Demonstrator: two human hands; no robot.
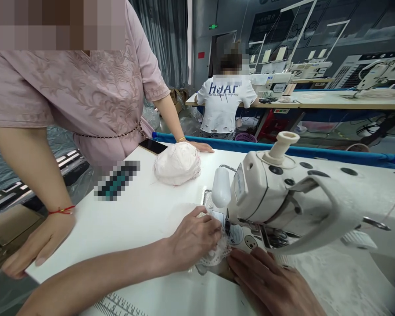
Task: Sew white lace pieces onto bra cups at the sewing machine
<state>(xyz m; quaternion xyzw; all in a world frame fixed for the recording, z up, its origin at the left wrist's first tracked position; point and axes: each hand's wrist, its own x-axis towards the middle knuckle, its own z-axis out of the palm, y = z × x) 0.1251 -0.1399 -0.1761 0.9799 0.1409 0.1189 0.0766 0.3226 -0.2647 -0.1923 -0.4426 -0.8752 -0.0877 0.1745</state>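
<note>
So, work piece: a white lace piece (217,255) lies on the table right under the needle end of the sewing machine (283,193), between my two hands.
Left: my left hand (192,239) comes in from 9 o'clock, fingers bent over the lace and pressing it down; I cannot tell whether they pinch it.
Right: my right hand (270,281) lies flat and spread at 5 o'clock, fingertips at the lace's edge, gripping nothing.
In the way: the machine head overhangs the lace from 3 o'clock and hides the needle spot.
Cups: a stack of padded cups (177,163), pale pink-white, sits at 11 o'clock, well apart from my hands.
Phone: a dark phone (153,145) lies past the cups, near the far edge.
Bystander: a person in a pink dress (85,87) leans in at 10 o'clock, one hand (39,245) over the left edge, the other hand (200,147) flat just behind the cups.
Edges: a printed ruler (118,305) runs along the near edge at 7 o'clock; a blue rail (316,151) lines the far side.
Open room: I see bare tabletop from 9 to 11 o'clock, between my left forearm and the cups.
Surface: the white table (134,219) is smooth.
Room: it is a workshop, with a seated person in a white T-shirt (225,105), back turned, at 12 o'clock, and more machines (378,74) at 2 o'clock.
</note>
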